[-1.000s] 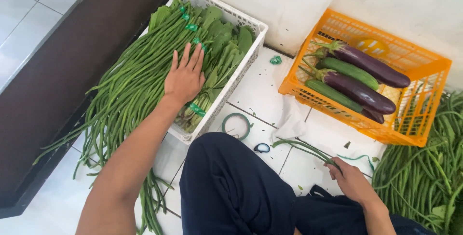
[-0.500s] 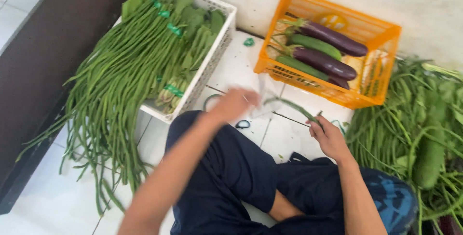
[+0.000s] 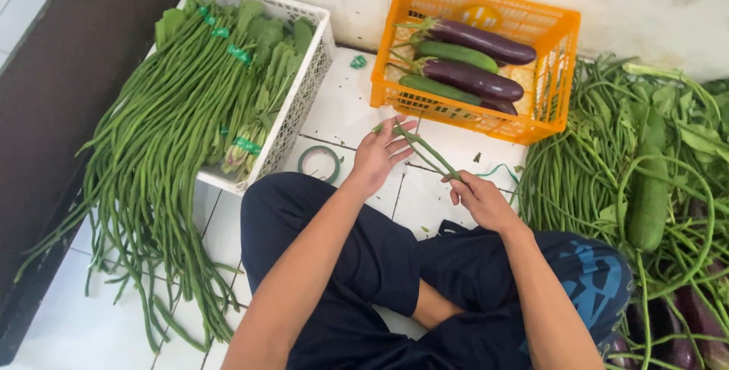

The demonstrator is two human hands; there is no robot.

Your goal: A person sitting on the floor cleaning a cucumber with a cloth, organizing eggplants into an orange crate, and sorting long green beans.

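Observation:
A few green long beans (image 3: 427, 150) stretch between my two hands over the white tiled floor. My right hand (image 3: 480, 199) grips their near end. My left hand (image 3: 380, 151) has its fingers spread and touches the far end of the beans. I sit cross-legged in dark trousers (image 3: 357, 279). A roll of green tape (image 3: 320, 162) lies on the tile just left of my left hand.
A white crate (image 3: 307, 89) holds taped bundles of long beans (image 3: 163, 135) that hang over onto the floor at left. An orange crate (image 3: 558, 47) with purple and green eggplants (image 3: 474, 74) stands ahead. Loose beans and greens (image 3: 638, 180) are piled at right.
My left hand left the bundles in the white crate and came back to the beans that my right hand holds. The view has swung right.

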